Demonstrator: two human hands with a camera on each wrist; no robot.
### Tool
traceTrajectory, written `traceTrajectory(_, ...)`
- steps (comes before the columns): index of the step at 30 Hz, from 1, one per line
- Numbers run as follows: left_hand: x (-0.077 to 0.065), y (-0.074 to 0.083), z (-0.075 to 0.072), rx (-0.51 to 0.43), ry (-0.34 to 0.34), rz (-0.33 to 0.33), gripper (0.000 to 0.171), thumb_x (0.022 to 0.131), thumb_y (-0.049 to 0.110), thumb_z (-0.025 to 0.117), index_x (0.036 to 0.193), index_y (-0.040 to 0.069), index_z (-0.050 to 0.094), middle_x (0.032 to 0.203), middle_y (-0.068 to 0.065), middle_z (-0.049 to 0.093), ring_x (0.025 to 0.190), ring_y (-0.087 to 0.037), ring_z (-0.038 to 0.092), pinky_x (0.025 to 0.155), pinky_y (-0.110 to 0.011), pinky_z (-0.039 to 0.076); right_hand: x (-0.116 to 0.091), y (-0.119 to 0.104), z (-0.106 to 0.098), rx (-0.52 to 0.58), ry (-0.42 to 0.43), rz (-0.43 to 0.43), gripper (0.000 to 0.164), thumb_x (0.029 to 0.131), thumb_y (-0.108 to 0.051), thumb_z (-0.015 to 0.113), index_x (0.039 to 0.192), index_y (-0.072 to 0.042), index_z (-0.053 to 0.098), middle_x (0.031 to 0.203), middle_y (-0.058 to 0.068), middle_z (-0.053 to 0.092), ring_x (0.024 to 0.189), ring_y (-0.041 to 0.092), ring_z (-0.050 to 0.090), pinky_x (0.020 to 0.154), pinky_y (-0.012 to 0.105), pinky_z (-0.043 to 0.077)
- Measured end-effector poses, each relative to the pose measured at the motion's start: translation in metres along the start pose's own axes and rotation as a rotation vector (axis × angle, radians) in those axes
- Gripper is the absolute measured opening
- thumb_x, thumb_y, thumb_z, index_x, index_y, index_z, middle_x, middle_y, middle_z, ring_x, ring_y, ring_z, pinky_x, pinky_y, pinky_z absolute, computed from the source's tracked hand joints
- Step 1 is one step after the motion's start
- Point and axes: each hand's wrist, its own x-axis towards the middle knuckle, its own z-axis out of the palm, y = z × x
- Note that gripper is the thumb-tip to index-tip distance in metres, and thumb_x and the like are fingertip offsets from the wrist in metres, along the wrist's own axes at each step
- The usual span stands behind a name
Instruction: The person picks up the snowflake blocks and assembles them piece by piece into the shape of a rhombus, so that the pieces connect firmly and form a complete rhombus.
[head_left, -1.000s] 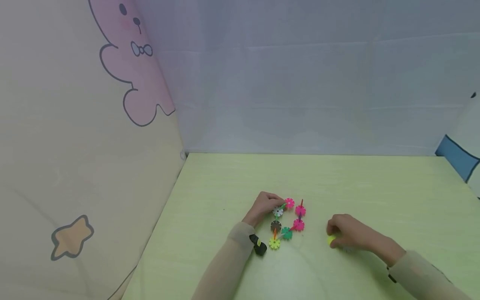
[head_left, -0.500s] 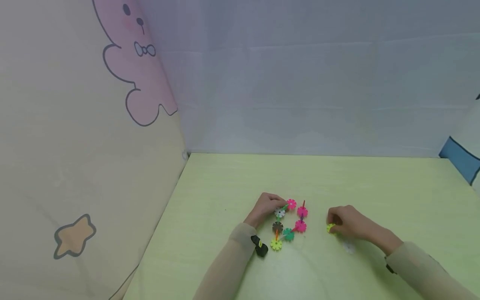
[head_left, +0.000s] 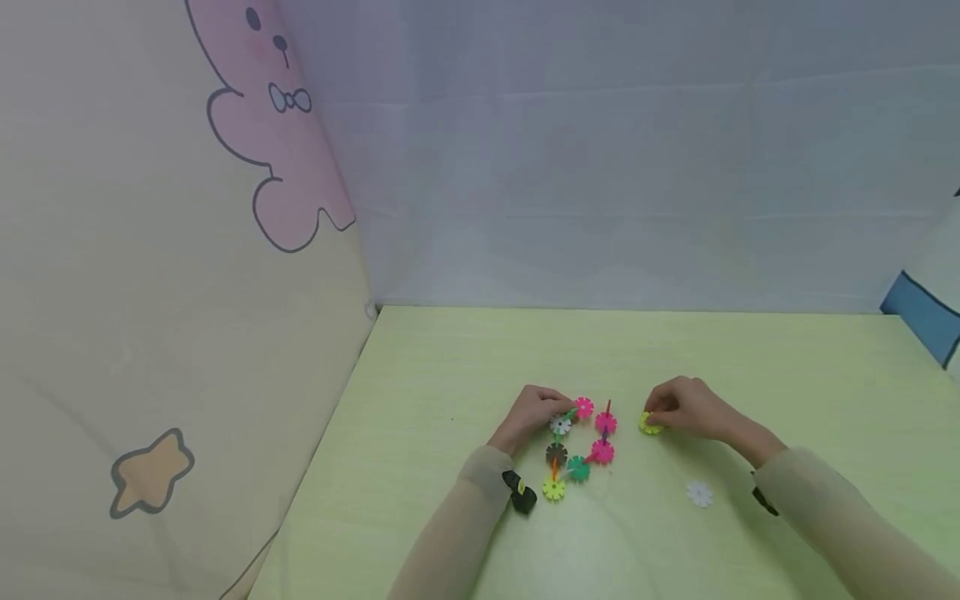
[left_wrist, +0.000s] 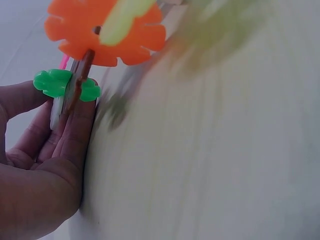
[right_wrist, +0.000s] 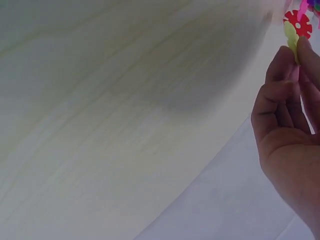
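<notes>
A ring-like chain of interlocking snowflake discs (head_left: 557,453) lies before me, in pink, green, brown, white and yellow, with other discs set on edge between them. At its upper left, my left hand (head_left: 529,413) holds it. In the left wrist view, my thumb and fingers are around the part by a green disc (left_wrist: 52,83), below an orange disc (left_wrist: 62,30). My right hand (head_left: 693,408) pinches a loose yellow snowflake disc (head_left: 650,426) between thumb and fingertips, just right of the chain's upper pink disc (head_left: 606,423). A red disc (right_wrist: 303,25) stands upright beyond it in the right wrist view.
A single white snowflake disc (head_left: 700,494) lies on the pale green table (head_left: 450,358), below my right hand. Light cloth walls (head_left: 600,167) rise behind and to the left of the table. A black strap (head_left: 519,492) hangs at my left cuff.
My right hand has carried the yellow snowflake disc up and slightly left, away from the white disc, which now shows fully. The left hand stays at the chain.
</notes>
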Motion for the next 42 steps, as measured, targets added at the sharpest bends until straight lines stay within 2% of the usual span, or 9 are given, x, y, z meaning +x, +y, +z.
traceTrajectory(10,0.001,-0.002,-0.001,-0.006,-0.003,0.018,0.015,0.080,0.027,0.076,0.080,0.012,0.077,0.083,0.003,0.068,0.079,-0.012,0.059,0.067,-0.027,0.045,0.026,-0.013,0.002,-0.004,0.143,-0.025,0.008,0.088,-0.003,0.067,0.096,-0.002,0.070,0.083,0.002,0.069,0.073,0.022,0.065,0.063,0.032,0.051)
traceTrajectory(15,0.001,-0.002,-0.001,0.011,0.007,0.009,0.016,0.080,0.028,0.076,0.081,0.012,0.077,0.083,0.004,0.068,0.079,-0.011,0.058,0.068,-0.026,0.045,0.037,-0.020,0.009,-0.009,0.174,-0.039,0.007,0.087,-0.002,0.068,0.093,-0.004,0.071,0.087,0.002,0.069,0.076,0.018,0.064,0.067,0.032,0.052)
traceTrajectory(21,0.001,-0.002,0.000,0.013,0.009,0.011,0.016,0.081,0.028,0.075,0.080,0.013,0.077,0.082,0.004,0.069,0.079,-0.011,0.058,0.068,-0.026,0.044,0.046,-0.026,0.015,-0.015,0.155,-0.056,0.006,0.087,-0.003,0.068,0.092,-0.004,0.071,0.087,0.002,0.068,0.077,0.016,0.063,0.068,0.035,0.052)
traceTrajectory(28,0.003,-0.004,0.000,0.002,0.007,0.020,0.016,0.082,0.028,0.075,0.080,0.012,0.077,0.082,0.004,0.069,0.078,-0.011,0.059,0.067,-0.026,0.045,0.050,-0.029,0.019,-0.013,0.127,-0.025,0.006,0.087,-0.004,0.069,0.091,-0.007,0.072,0.086,-0.001,0.067,0.076,0.016,0.062,0.068,0.033,0.052)
traceTrajectory(42,0.003,-0.001,0.003,0.003,0.017,0.004,0.015,0.081,0.028,0.075,0.079,0.013,0.078,0.082,0.005,0.069,0.080,-0.010,0.058,0.069,-0.027,0.044,0.054,-0.026,0.024,-0.032,0.124,-0.095,0.004,0.087,-0.005,0.070,0.090,-0.005,0.072,0.083,-0.003,0.067,0.073,0.012,0.062,0.067,0.033,0.052)
